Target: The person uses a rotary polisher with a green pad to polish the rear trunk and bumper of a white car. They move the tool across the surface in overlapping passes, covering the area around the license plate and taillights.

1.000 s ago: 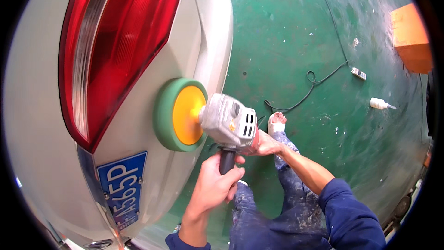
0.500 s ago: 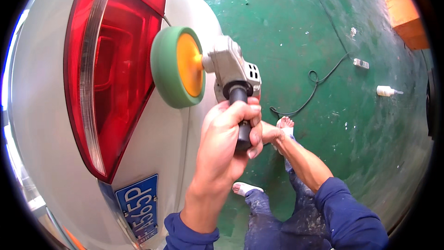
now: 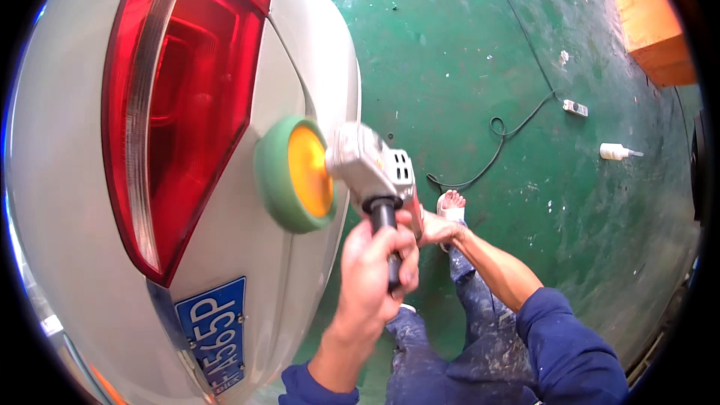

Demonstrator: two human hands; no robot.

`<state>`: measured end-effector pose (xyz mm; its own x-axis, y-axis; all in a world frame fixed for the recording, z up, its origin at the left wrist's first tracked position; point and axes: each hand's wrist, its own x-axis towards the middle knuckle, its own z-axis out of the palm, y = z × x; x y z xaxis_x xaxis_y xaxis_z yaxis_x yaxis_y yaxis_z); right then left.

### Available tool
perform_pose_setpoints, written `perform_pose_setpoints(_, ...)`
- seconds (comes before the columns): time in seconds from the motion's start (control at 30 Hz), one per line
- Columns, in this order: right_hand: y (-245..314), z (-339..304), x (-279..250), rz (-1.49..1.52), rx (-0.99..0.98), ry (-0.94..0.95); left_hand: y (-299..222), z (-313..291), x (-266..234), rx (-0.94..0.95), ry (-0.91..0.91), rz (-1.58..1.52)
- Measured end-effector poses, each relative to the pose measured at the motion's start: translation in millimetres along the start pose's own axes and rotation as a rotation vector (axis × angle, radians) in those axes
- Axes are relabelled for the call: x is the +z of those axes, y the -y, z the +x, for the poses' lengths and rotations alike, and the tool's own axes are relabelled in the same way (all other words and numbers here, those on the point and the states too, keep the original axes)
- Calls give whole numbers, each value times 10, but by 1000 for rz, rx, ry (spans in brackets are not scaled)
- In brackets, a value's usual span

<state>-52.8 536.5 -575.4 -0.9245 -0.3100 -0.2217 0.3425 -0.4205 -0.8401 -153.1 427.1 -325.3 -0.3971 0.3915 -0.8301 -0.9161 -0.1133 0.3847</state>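
My left hand [image 3: 375, 259] is closed round the black side handle of a polisher [image 3: 369, 161] with a silver-grey head. Its thick green foam pad [image 3: 274, 180] has a yellow backing [image 3: 310, 172] and rests against or very close to the white car's rear panel [image 3: 240, 202]. Just left of the pad is the red tail light [image 3: 199, 75]. Behind the tool, my right hand [image 3: 441, 229] wraps the polisher's reddish body, its fingers partly hidden. Slight blur softens the pad and left hand.
A blue number plate [image 3: 217, 330] is on the car, lower left. Across the green floor [image 3: 450, 105] runs a dark cable [image 3: 517, 133]. A power strip [image 3: 575, 108], a white bottle [image 3: 613, 151] and an orange box [image 3: 652, 26] are at the right.
The polisher, with both hands on it, has moved down the picture. Its pad has gone from beside the tail light's edge to the white panel below. Both hands keep their grip.
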Motion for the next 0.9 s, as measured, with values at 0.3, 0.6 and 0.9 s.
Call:
perform_pose_setpoints(0.3, 546, 446, 128, 136, -44, -134, -571, -242, 184, 84, 208, 14)
perform_pose_setpoints(0.6, 631, 310, 340, -92, -114, 18, -449, -829, 48, 73, 108, 49)
perform_pose_setpoints(0.9, 311, 127, 555, -410, -175, -318, -116, -1001, -444, 79, -22, 261)
